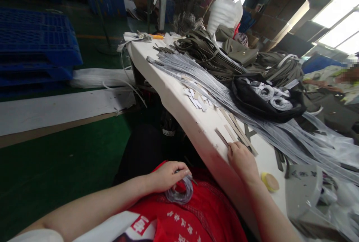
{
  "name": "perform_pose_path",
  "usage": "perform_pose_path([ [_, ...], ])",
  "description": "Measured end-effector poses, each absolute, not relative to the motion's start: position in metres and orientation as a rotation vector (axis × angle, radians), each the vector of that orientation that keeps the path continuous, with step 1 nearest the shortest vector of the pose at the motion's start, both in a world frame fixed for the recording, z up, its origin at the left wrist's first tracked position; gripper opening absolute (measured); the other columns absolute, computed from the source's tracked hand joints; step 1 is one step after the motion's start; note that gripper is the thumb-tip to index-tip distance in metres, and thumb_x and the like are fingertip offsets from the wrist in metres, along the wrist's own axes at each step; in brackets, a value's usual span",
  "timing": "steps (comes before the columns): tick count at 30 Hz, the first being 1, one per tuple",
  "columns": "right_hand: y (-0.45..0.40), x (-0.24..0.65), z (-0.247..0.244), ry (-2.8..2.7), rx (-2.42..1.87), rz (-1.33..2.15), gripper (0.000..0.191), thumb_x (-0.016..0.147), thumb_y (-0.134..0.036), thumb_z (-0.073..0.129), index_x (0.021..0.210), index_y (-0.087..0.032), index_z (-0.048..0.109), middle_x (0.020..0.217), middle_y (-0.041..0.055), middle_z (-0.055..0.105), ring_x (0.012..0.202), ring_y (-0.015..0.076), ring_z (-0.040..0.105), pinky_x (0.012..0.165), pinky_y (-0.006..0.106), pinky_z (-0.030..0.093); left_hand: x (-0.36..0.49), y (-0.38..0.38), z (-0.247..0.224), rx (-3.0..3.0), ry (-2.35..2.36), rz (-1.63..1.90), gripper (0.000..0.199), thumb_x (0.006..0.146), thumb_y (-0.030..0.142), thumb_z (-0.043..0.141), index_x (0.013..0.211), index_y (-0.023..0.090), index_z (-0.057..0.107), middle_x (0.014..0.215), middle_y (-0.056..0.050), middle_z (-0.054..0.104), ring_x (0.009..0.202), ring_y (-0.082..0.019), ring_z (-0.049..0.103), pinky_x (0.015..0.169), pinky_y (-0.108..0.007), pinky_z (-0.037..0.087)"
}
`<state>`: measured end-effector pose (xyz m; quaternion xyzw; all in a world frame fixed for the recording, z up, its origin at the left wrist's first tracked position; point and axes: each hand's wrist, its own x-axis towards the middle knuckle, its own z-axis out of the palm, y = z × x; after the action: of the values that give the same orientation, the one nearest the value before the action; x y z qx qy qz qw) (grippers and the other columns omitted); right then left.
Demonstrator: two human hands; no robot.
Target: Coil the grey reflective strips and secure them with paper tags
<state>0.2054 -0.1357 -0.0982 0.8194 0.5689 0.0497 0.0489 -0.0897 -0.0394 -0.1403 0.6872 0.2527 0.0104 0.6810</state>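
Note:
My left hand [169,176] is closed over my lap, its thumb and fingers gripping a small rolled-up coil of translucent grey strip [179,193]. The coil rests against the red apron [215,201]. On the white table [185,111], my right hand [242,159] pinches the near end of a short dark grey-brown strip [222,137]. Lighter tan strips [237,128] lie just beyond those fingers. Small white paper slips [195,100] are scattered farther up the table. A round yellow-rimmed roll [269,182] sits beside my right forearm.
Long translucent strips [202,73] run along the table under a black bag [260,100] holding several white coils. Dark strap bundles [207,51] are heaped behind. A grey box [303,189] stands at right. Blue pallets [36,43] are on the left, and another person's sleeve [322,73] shows far right.

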Motion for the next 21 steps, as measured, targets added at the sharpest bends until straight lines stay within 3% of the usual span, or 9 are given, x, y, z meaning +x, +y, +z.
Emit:
perform_pose_path([
  [3, -0.132, 0.208, -0.103, 1.704, 2.526, 0.189, 0.025, 0.095, -0.017, 0.042, 0.101, -0.015, 0.066, 0.098, 0.0110, 0.067, 0.094, 0.0218, 0.059, 0.085, 0.030, 0.040, -0.091, -0.040, -0.141, 1.570, 0.562, 0.033, 0.046, 0.091, 0.056, 0.045, 0.096, 0.017, 0.069, 0.080, -0.002, 0.069, 0.051, -0.009, 0.053, 0.049, -0.018, 0.041],
  [7, -0.125, 0.218, -0.098, 1.595, 2.638, 0.291, 0.024, 0.097, -0.025, 0.044, 0.092, -0.017, 0.066, 0.090, 0.0076, 0.067, 0.079, 0.0190, 0.060, 0.072, 0.028, 0.040, -0.092, -0.042, -0.142, 1.551, 0.559, 0.034, 0.050, 0.090, 0.059, 0.044, 0.099, 0.016, 0.068, 0.084, -0.003, 0.069, 0.049, -0.009, 0.052, 0.048, -0.019, 0.042],
  [13, -0.140, 0.181, -0.055, 1.451, 2.888, 0.611, 0.033, 0.099, -0.032, 0.036, 0.111, -0.016, 0.062, 0.096, 0.0103, 0.069, 0.076, 0.0204, 0.060, 0.058, 0.029, 0.033, -0.095, -0.041, -0.139, 1.497, 0.614, -0.014, 0.051, 0.089, 0.059, 0.044, 0.103, 0.015, 0.066, 0.080, -0.004, 0.068, 0.048, -0.010, 0.055, 0.046, -0.020, 0.042],
  [17, -0.159, 0.133, -0.034, 1.738, 2.806, 0.388, 0.025, 0.089, -0.044, 0.052, 0.093, -0.026, 0.070, 0.071, 0.0030, 0.068, 0.061, 0.0177, 0.058, 0.054, 0.026, 0.030, -0.093, -0.040, -0.140, 1.435, 0.639, -0.041, 0.047, 0.088, 0.055, 0.048, 0.103, 0.014, 0.066, 0.076, -0.005, 0.067, 0.048, -0.011, 0.056, 0.046, -0.021, 0.042],
  [21, -0.163, 0.128, -0.041, 1.516, 2.815, 0.487, 0.024, 0.087, -0.044, 0.056, 0.087, -0.025, 0.071, 0.063, 0.0035, 0.066, 0.049, 0.0161, 0.051, 0.050, 0.027, 0.024, -0.090, -0.042, -0.145, 1.408, 0.655, -0.007, 0.041, 0.088, 0.050, 0.051, 0.097, 0.013, 0.066, 0.074, -0.005, 0.066, 0.054, -0.013, 0.059, 0.050, -0.022, 0.046],
])
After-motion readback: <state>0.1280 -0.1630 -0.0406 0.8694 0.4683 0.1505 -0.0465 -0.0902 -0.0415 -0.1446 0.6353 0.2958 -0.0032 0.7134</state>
